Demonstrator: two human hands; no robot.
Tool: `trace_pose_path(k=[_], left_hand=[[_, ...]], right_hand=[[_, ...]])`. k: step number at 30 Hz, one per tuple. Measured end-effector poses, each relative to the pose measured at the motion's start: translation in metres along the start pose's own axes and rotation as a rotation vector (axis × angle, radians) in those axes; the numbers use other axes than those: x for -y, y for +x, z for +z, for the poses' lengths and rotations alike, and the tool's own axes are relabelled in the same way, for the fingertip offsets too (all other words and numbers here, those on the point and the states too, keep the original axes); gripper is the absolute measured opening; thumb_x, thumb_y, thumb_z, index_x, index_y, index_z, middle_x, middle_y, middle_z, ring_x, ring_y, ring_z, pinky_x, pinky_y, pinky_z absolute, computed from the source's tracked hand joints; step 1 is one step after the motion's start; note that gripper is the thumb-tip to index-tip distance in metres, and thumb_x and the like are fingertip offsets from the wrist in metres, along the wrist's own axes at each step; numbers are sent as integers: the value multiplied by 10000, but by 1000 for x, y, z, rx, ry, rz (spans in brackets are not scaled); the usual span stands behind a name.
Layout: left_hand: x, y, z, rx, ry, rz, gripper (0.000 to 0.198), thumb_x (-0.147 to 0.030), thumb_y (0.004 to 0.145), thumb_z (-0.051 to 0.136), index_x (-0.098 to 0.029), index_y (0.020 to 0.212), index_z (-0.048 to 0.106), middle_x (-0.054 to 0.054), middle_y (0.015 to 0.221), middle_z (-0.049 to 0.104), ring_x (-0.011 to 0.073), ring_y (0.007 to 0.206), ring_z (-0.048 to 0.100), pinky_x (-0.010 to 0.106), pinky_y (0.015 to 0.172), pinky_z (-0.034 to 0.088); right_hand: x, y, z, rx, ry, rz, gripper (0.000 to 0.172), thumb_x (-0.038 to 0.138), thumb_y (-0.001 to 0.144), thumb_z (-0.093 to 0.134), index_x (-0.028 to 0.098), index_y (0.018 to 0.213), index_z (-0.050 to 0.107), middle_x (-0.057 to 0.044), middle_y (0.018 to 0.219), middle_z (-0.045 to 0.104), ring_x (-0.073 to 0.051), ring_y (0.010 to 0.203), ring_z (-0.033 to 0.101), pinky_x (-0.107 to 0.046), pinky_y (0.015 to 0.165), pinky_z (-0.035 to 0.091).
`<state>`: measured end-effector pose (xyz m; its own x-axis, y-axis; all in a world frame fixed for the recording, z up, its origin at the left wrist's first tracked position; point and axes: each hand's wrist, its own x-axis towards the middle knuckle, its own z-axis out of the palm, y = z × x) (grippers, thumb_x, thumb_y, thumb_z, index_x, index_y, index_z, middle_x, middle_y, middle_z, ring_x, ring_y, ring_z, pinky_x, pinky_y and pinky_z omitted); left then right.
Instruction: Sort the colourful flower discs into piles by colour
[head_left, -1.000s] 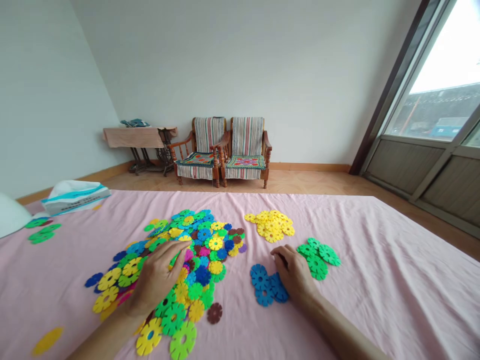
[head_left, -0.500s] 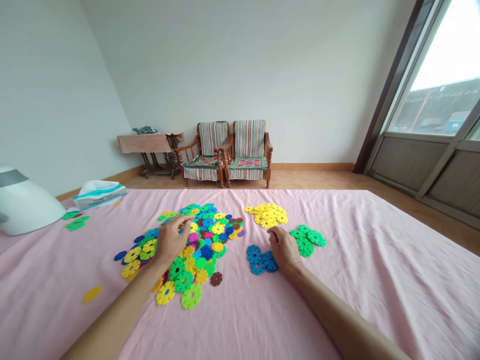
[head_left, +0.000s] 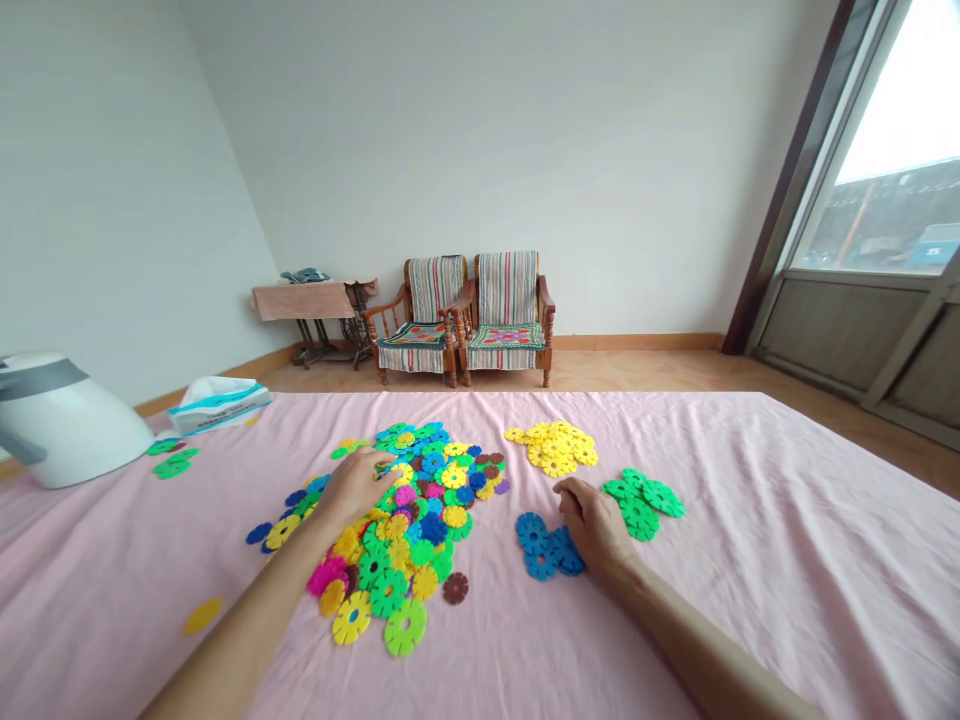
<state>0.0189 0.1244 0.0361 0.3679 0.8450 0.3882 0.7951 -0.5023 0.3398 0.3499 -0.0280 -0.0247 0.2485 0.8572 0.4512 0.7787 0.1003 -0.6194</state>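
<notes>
Spreading across the lower view, the pink cloth (head_left: 750, 520) ends at a far edge beyond the yellow discs (head_left: 559, 448), with a wide wrinkled stretch right of the green discs (head_left: 637, 505) and a strip between the mixed pile (head_left: 431, 525) and the blue discs (head_left: 549, 552). The discs are round and notched, with no long axis; most lie flat or overlapping, and the pile runs longest from near to far. The left hand (head_left: 360, 485) is over the pile's left side, fingers bent forward and rightward; whether they pinch a disc cannot be told. The right hand (head_left: 596, 520) is between the blue and green discs, fingers curled inward; whether it holds anything is hidden.
</notes>
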Motion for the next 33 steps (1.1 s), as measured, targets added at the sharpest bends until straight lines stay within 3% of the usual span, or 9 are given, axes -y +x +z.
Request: trace_pose_path(k=[8,17,25,30,33], left_hand=[[-1,-2,17,20,-78,-10,193,-373,687,615,-199,768,625,36,847,645,195,722,601,310,697,481],[-12,5,8,102,-356,-58,202,-376,748,556,-177,719,578,0,674,601,171,663,577,255,595,435],[-30,11,10,171,-284,-35,254,-359,798,487,-180,898,635,-37,560,545,155,533,530,243,511,388],[-35,14,1,80,-221,5,200,-353,808,487,-200,803,617,0,714,647,174,665,603,254,593,443],[-53,23,7,154,-388,14,200,-347,797,506,-180,830,612,16,730,663,174,661,617,257,588,465]], right_hand=[[-1,-3,0,54,21,-5,300,260,881,355,184,902,644,-52,827,692,-189,760,646,-279,696,443],[-1,-6,-2,74,54,31,313,319,899,361,189,903,645,-49,782,683,-185,719,644,-268,648,459],[1,-6,-1,60,63,28,297,294,900,376,197,895,657,-40,771,683,-181,698,641,-270,651,466],[1,-5,-1,53,68,11,291,271,896,380,203,887,662,-39,789,685,-181,717,643,-271,654,464],[3,-5,-2,69,64,16,299,271,904,370,198,888,659,-39,770,678,-180,700,636,-273,646,457]])
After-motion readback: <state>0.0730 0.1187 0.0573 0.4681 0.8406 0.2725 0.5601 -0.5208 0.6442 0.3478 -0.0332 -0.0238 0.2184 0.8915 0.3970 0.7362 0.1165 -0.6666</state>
